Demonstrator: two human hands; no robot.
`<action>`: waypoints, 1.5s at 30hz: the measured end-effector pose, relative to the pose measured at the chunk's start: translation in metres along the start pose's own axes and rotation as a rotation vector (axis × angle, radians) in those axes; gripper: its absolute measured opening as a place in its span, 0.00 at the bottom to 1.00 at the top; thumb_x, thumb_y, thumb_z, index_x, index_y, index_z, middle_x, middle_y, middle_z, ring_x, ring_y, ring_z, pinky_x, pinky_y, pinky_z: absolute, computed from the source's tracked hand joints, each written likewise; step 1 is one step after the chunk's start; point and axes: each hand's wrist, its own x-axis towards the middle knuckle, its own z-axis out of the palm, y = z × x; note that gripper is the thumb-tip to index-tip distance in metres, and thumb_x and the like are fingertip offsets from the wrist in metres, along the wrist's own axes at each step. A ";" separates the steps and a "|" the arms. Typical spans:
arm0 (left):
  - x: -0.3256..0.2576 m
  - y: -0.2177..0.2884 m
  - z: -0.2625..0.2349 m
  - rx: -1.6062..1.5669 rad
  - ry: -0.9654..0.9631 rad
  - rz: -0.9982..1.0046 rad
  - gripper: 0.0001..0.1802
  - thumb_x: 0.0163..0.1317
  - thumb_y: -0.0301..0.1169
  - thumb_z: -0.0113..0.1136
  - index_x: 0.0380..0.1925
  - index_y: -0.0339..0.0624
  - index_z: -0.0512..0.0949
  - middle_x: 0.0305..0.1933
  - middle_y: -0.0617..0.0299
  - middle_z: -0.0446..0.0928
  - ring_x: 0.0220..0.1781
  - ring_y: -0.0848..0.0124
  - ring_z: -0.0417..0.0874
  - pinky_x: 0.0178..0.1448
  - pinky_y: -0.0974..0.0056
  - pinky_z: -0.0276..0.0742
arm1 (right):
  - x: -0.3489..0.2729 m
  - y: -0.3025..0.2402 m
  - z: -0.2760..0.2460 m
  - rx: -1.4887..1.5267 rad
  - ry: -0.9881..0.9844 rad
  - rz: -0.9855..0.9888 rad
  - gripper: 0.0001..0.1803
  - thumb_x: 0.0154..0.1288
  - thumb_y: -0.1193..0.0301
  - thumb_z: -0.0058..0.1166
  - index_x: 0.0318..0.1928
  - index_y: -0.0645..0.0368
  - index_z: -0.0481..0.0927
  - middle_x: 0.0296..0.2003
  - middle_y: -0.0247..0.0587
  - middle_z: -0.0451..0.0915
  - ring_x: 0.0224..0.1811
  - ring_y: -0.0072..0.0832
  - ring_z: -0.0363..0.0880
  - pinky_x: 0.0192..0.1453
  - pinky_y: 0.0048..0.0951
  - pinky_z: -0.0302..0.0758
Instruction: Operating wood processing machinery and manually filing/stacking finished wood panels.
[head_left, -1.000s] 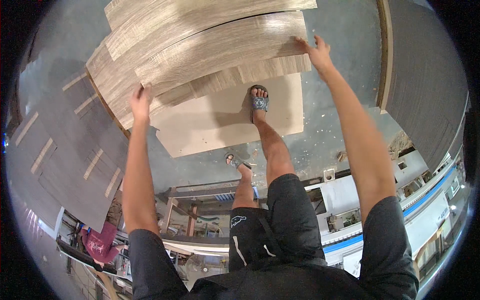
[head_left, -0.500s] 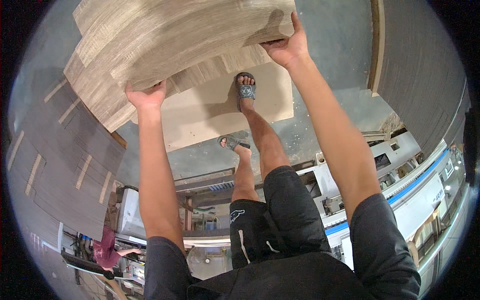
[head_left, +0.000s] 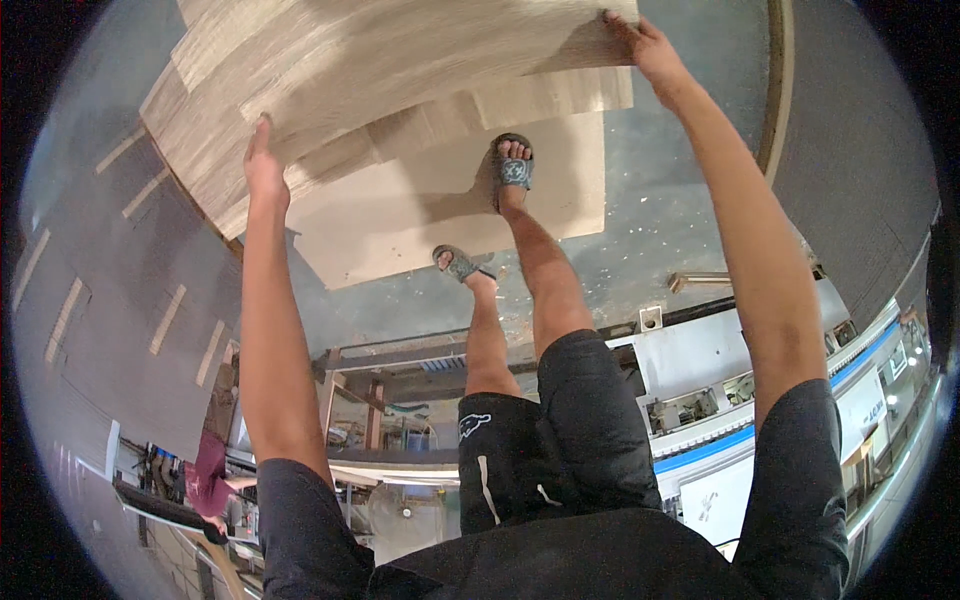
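A wide wood-grain panel [head_left: 400,60] spans the top of the view, lying over at least one similar panel [head_left: 500,100] whose front strip shows beneath it. My left hand [head_left: 266,175] is at the upper panel's front left corner, seen edge-on, its visible fingers stretched out against the panel. At the right end, my right hand [head_left: 655,58] touches the panel's edge near the corner, with its fingers apart; part of that hand is hidden. Both arms reach far forward. The panels' far edges run out of view.
A plain beige board [head_left: 400,240] lies on the grey floor under the panels, with my sandalled right foot [head_left: 514,170] on it. Stacks of dark sheets stand left [head_left: 110,270] and right [head_left: 850,150]. Behind me are a white machine [head_left: 700,350] and a person in maroon [head_left: 207,480].
My hands have moved apart toward the ends of the panel, from a grip under its front edge. My view has shifted slightly, and the panel sits higher and further right in it.
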 end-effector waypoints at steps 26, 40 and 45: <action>-0.012 0.020 0.003 0.360 -0.004 0.089 0.39 0.83 0.56 0.47 0.72 0.28 0.74 0.74 0.40 0.76 0.77 0.52 0.73 0.81 0.54 0.65 | 0.003 -0.006 0.003 0.012 0.088 0.011 0.28 0.89 0.58 0.44 0.79 0.60 0.71 0.79 0.40 0.71 0.80 0.31 0.69 0.84 0.35 0.61; -0.062 0.036 0.050 -0.884 0.115 -0.489 0.35 0.87 0.46 0.28 0.83 0.36 0.52 0.85 0.43 0.56 0.86 0.46 0.59 0.90 0.38 0.55 | -0.065 -0.049 0.062 1.045 0.214 0.266 0.47 0.83 0.43 0.49 0.82 0.67 0.53 0.82 0.65 0.51 0.86 0.57 0.50 0.90 0.61 0.51; -0.061 0.019 0.041 -0.768 0.070 -0.474 0.37 0.86 0.49 0.32 0.83 0.34 0.51 0.82 0.40 0.60 0.82 0.44 0.66 0.87 0.39 0.60 | -0.066 -0.055 0.062 1.008 0.194 0.293 0.51 0.81 0.45 0.54 0.82 0.74 0.48 0.80 0.66 0.54 0.83 0.58 0.56 0.90 0.57 0.54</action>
